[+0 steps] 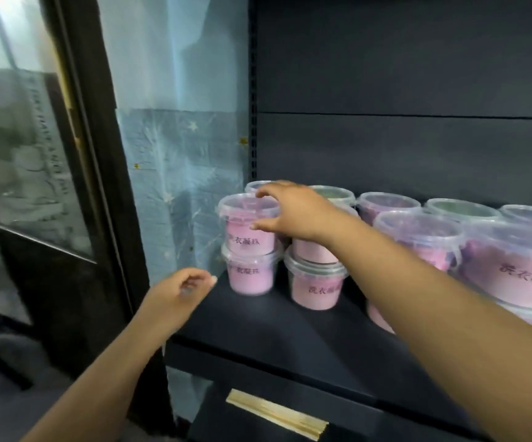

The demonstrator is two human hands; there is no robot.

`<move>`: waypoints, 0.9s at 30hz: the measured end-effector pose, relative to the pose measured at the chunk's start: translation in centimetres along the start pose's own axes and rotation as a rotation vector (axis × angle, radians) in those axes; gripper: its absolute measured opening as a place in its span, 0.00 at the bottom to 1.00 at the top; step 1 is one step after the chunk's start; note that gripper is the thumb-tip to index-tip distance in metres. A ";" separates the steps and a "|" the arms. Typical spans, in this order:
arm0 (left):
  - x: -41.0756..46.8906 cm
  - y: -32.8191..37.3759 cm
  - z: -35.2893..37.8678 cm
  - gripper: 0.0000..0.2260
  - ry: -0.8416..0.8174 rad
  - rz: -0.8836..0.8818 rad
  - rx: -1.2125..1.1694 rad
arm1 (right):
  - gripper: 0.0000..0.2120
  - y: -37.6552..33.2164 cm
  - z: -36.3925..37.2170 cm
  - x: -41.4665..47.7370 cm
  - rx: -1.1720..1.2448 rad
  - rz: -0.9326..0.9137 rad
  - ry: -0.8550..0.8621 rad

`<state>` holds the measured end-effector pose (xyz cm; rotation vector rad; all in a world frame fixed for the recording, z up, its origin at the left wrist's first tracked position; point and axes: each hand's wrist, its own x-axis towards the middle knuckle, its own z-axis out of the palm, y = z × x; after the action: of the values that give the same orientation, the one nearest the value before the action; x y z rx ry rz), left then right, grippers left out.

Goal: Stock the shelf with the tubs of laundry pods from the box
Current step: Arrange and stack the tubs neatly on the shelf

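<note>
A dark shelf (258, 330) with a dark back panel (402, 74) carries clear-lidded tubs of pink laundry pods, stacked two high in front and with a further row (386, 202) behind. At the left front corner stands one stack, the upper tub (245, 231) sitting on the lower tub (250, 277). The right hand (296, 212) reaches over it and grips the upper tub, fingers across the lid's far rim and thumb against its side. Just to the right is a second stack (315, 282), with more tubs (418, 231) beyond the forearm. The left hand (178, 291) hovers by the shelf's front left corner, fingers loosely curled and holding nothing. A pale blue starred cloth (175, 186) hangs beside the shelf, next to a dark glazed door (35, 154). A gold strip (276, 413) runs along the front edge below.
</note>
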<state>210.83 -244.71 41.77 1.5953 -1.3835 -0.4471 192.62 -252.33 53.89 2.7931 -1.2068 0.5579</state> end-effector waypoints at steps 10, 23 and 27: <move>4.8 -1.7 -2.1 0.08 -0.113 0.101 -0.168 | 0.25 0.9 3.2 4.2 -0.081 0.116 -0.136; 16.0 1.8 1.3 0.29 -0.345 0.684 0.083 | 0.33 0.7 1.3 -0.8 -0.158 0.549 -0.115; 16.0 1.9 1.2 0.28 -0.414 0.705 0.029 | 0.31 1.2 1.1 -2.2 -0.154 0.630 -0.135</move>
<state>213.58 -259.55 47.50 0.9585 -2.1510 -0.3309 190.70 -251.79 52.03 2.3201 -2.0712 0.2770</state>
